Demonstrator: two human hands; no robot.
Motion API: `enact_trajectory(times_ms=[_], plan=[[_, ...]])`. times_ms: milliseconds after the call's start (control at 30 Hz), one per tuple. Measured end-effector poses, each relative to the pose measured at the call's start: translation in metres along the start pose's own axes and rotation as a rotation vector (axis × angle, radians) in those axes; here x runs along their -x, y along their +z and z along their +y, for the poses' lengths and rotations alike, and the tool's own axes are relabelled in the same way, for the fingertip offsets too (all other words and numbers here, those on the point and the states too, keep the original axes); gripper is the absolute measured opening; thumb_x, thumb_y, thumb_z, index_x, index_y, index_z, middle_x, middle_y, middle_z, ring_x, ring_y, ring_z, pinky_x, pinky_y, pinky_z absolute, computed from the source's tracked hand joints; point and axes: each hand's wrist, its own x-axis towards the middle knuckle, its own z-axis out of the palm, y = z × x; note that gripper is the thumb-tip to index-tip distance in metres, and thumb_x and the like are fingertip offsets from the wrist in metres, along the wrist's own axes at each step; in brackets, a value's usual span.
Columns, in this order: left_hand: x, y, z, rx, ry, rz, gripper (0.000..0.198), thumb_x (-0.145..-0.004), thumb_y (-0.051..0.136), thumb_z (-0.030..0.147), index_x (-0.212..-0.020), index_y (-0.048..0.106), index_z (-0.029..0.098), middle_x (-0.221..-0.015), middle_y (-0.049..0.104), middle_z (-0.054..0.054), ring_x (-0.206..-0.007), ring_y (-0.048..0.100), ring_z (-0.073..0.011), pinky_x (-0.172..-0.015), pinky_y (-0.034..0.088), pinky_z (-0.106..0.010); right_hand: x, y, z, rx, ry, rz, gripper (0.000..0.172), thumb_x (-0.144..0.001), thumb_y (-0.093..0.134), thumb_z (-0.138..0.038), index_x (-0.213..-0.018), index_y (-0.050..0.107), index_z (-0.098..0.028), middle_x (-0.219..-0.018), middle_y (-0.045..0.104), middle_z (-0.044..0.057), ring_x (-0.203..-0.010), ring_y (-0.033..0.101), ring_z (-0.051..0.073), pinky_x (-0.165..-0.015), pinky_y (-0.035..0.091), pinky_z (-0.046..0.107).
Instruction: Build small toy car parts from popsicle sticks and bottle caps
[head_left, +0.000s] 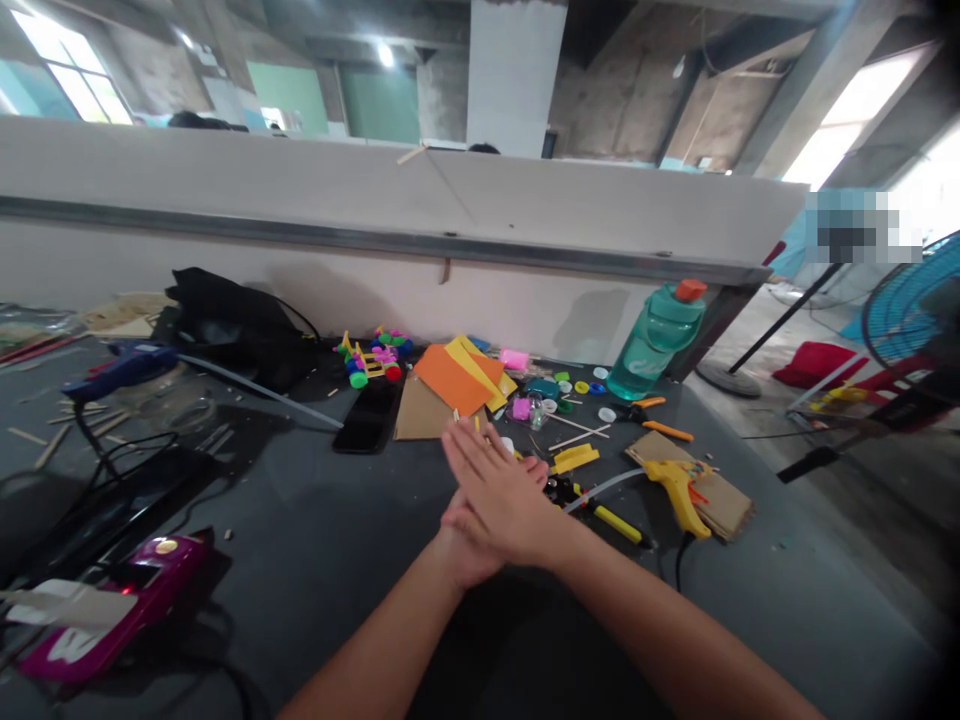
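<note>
My right hand (508, 490) lies across the top of my left hand (469, 558), palm against palm, over the middle of the dark table (315, 570). The right hand's fingers are stretched out flat. Of the left hand, the wrist, the heel and some outstretched fingertips show; its palm is covered. Whether anything lies between the palms is hidden. Just beyond the fingertips are orange paper (457, 378) and brown cardboard (420, 410). To the right, close by, sit a yellow plastic piece (575, 458) and a yellow-handled tool (619, 524).
A yellow glue gun (679, 490) rests on cardboard at right, near orange-handled pliers (660, 420) and a green bottle (656, 340). At left are a phone (367, 418), a blue glue gun (124, 368) and a purple power strip (124, 610). A low partition (360, 290) stands behind.
</note>
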Motion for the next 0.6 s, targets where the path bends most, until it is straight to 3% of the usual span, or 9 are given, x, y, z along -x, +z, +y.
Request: enact_trajectory(times_ms=[67, 100, 233, 300, 333, 433, 467, 533, 600], plan=[[-0.001, 0.0, 0.003, 0.012, -0.13, -0.074, 0.051, -0.089, 0.03, 0.042, -0.134, 0.041, 0.02, -0.141, 0.04, -0.006, -0.134, 0.026, -0.0256, -0.109, 0.023, -0.043, 0.0, 0.0, 0.009, 0.027, 0.076, 0.021, 0.07, -0.09, 0.033, -0.048, -0.141, 0.019, -0.003, -0.149, 0.017, 0.018, -0.138, 0.008, 0.027, -0.112, 0.011, 0.049], [-0.003, 0.0, 0.006, 0.008, -0.115, -0.063, 0.051, -0.09, 0.029, 0.042, -0.134, 0.041, 0.019, -0.141, 0.04, -0.006, -0.135, 0.025, -0.0256, -0.108, 0.022, -0.043, 0.001, 0.001, 0.01, 0.03, 0.083, 0.022, 0.07, -0.09, 0.034, -0.048, -0.141, 0.019, -0.002, -0.148, 0.017, 0.019, -0.138, 0.007, 0.028, -0.112, 0.01, 0.049], [-0.006, -0.006, 0.005, -0.028, 0.222, 0.134, 0.05, -0.091, 0.023, 0.039, -0.137, 0.037, 0.023, -0.148, 0.028, 0.001, -0.139, 0.01, -0.0202, -0.11, 0.019, -0.039, 0.004, 0.001, -0.006, -0.036, -0.056, -0.019, 0.074, -0.088, 0.035, -0.053, -0.14, 0.022, -0.002, -0.148, 0.018, 0.018, -0.139, 0.006, 0.026, -0.113, 0.012, 0.046], [-0.005, -0.007, -0.006, -0.038, 0.33, 0.188, 0.05, -0.09, 0.025, 0.041, -0.135, 0.039, 0.024, -0.147, 0.029, 0.002, -0.139, 0.011, -0.0195, -0.111, 0.02, -0.036, 0.003, 0.001, -0.011, -0.084, -0.113, -0.023, 0.076, -0.087, 0.036, -0.055, -0.141, 0.02, -0.003, -0.149, 0.018, 0.017, -0.139, 0.006, 0.026, -0.112, 0.014, 0.046], [-0.004, -0.006, -0.012, -0.043, 0.322, 0.172, 0.049, -0.09, 0.027, 0.042, -0.132, 0.043, 0.023, -0.144, 0.034, -0.001, -0.137, 0.017, -0.0214, -0.11, 0.022, -0.037, 0.003, 0.001, -0.008, -0.095, -0.103, -0.007, 0.076, -0.088, 0.035, -0.054, -0.142, 0.018, -0.004, -0.149, 0.017, 0.016, -0.139, 0.006, 0.026, -0.112, 0.014, 0.046], [-0.001, -0.002, -0.021, -0.033, 0.022, -0.012, 0.047, -0.088, 0.036, 0.042, -0.119, 0.057, 0.013, -0.128, 0.053, -0.014, -0.125, 0.042, -0.029, -0.104, 0.03, -0.044, 0.002, 0.001, 0.013, -0.057, 0.027, 0.071, 0.07, -0.09, 0.032, -0.049, -0.143, 0.015, -0.006, -0.149, 0.018, 0.016, -0.139, 0.008, 0.026, -0.112, 0.016, 0.048], [-0.001, -0.002, -0.018, -0.016, -0.099, -0.066, 0.044, -0.088, 0.038, 0.039, -0.115, 0.06, 0.013, -0.125, 0.056, -0.014, -0.122, 0.045, -0.0273, -0.104, 0.031, -0.043, 0.003, 0.002, 0.02, -0.028, 0.07, 0.091, 0.069, -0.091, 0.033, -0.048, -0.143, 0.016, -0.006, -0.149, 0.019, 0.016, -0.138, 0.008, 0.026, -0.112, 0.015, 0.048], [-0.002, -0.002, -0.007, -0.025, -0.13, -0.051, 0.037, -0.089, 0.038, 0.034, -0.106, 0.065, 0.015, -0.117, 0.062, -0.01, -0.118, 0.05, -0.0225, -0.102, 0.034, -0.038, 0.004, 0.003, 0.026, 0.025, 0.111, 0.101, 0.067, -0.091, 0.035, -0.044, -0.142, 0.019, -0.004, -0.148, 0.02, 0.017, -0.138, 0.008, 0.027, -0.112, 0.014, 0.049], [-0.004, -0.005, 0.006, -0.088, 0.0, 0.027, 0.042, -0.09, 0.032, 0.034, -0.101, 0.067, 0.012, -0.115, 0.062, -0.01, -0.119, 0.048, -0.0188, -0.1, 0.036, -0.032, 0.004, 0.003, 0.018, 0.032, 0.064, 0.083, 0.067, -0.089, 0.038, -0.043, -0.141, 0.021, -0.004, -0.148, 0.021, 0.017, -0.138, 0.007, 0.028, -0.113, 0.012, 0.049]])
